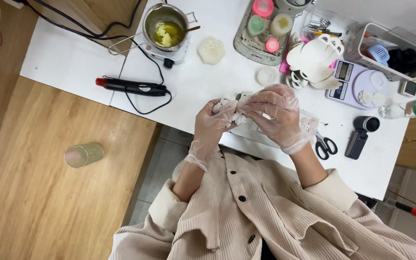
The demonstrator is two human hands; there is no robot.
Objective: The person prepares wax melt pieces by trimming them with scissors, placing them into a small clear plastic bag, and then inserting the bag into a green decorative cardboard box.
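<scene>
Both my hands wear thin clear gloves and meet over the near edge of the white table [203, 82]. My left hand [213, 127] grips a small lumpy white piece [230, 112] from below. My right hand [276, 115] closes over the same piece from the right, fingers curled on it and hiding most of it. A clear shallow tray [246, 135] lies under the hands.
A metal pot of yellow-green melt [167, 30] sits on a small hotplate. Nearby lie a black heat gun [131, 86], a white flower-shaped piece [211, 50], a tray of small moulds [263, 29], a scale [355, 84], scissors [324, 146] and a glass [83, 155].
</scene>
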